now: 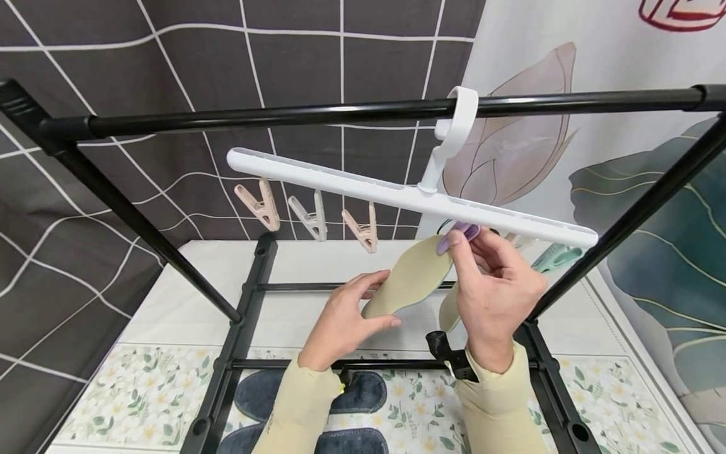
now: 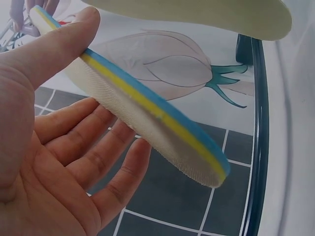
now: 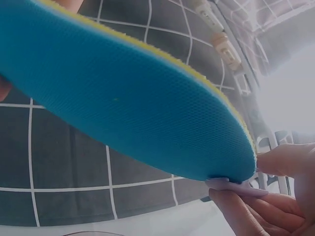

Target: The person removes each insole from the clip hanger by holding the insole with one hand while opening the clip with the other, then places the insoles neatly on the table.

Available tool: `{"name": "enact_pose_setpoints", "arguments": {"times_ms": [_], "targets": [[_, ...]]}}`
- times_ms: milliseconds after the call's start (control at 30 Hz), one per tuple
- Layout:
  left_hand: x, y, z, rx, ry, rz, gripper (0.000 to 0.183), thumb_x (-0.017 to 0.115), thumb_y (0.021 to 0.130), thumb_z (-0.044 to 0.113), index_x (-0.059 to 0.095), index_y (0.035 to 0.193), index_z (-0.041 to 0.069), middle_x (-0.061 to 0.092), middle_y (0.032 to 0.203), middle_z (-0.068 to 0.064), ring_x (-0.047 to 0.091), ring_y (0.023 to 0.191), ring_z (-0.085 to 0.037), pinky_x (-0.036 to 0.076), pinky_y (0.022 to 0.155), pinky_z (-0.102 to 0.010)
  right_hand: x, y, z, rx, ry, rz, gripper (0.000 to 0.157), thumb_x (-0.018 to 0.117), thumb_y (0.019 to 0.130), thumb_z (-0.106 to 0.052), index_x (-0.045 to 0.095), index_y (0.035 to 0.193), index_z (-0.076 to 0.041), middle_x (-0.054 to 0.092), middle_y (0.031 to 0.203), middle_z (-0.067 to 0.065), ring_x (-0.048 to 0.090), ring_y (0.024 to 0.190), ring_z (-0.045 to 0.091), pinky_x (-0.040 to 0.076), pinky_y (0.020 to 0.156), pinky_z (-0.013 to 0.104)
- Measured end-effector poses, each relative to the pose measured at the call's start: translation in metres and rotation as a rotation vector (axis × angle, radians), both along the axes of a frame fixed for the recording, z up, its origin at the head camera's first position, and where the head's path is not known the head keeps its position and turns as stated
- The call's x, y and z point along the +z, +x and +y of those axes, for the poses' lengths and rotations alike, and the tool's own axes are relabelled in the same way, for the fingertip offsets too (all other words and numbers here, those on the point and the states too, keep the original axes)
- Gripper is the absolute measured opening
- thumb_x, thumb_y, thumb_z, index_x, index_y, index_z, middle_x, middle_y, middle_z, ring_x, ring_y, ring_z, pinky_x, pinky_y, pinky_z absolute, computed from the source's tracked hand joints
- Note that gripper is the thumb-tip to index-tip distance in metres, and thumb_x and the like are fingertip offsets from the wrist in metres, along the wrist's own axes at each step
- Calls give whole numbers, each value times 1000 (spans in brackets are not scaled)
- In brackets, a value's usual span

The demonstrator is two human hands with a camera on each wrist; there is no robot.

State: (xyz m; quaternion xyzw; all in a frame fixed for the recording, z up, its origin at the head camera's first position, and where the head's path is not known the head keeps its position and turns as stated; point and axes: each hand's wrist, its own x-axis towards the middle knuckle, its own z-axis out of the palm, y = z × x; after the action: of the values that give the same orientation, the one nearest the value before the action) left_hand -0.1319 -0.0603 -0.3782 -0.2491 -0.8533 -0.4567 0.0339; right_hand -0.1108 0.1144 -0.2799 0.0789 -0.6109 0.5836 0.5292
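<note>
My left hand holds the lower end of a pale yellow-green insole, thumb on one face and fingers along the other. Its blue and yellow layered edge shows in the left wrist view, and its blue underside fills the right wrist view. With my right hand I pinch a purple clothespin, whose jaws sit at the insole's upper end. That clothespin is just under a white hanger. Partly hidden behind my right hand, a second insole hangs down.
The hanger hooks over a black rail of a rack. Two pink clothespins and a grey clothespin hang from its left half, a green clothespin near its right end. Dark slippers lie on the floral mat below.
</note>
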Motion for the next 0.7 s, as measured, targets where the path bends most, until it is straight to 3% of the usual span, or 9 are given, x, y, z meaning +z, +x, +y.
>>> {"name": "enact_pose_setpoints", "arguments": {"times_ms": [433,700], "targets": [[2,-1,-2,9,10,6,72,74,71,51,45,134,32,53,123,15,52,108,-4,47,89,-30,-11,-9,7,-26,23,22,6,72,75,-1,73,81,0,67,67,18,68,63,21,55,59,23],[2,0,-3,15,2,-13,73,75,70,50,45,134,34,53,123,16,52,107,-4,47,87,-26,-4,-4,3,-60,18,36,5,71,75,1,73,80,2,66,65,18,68,61,19,54,59,22]]}}
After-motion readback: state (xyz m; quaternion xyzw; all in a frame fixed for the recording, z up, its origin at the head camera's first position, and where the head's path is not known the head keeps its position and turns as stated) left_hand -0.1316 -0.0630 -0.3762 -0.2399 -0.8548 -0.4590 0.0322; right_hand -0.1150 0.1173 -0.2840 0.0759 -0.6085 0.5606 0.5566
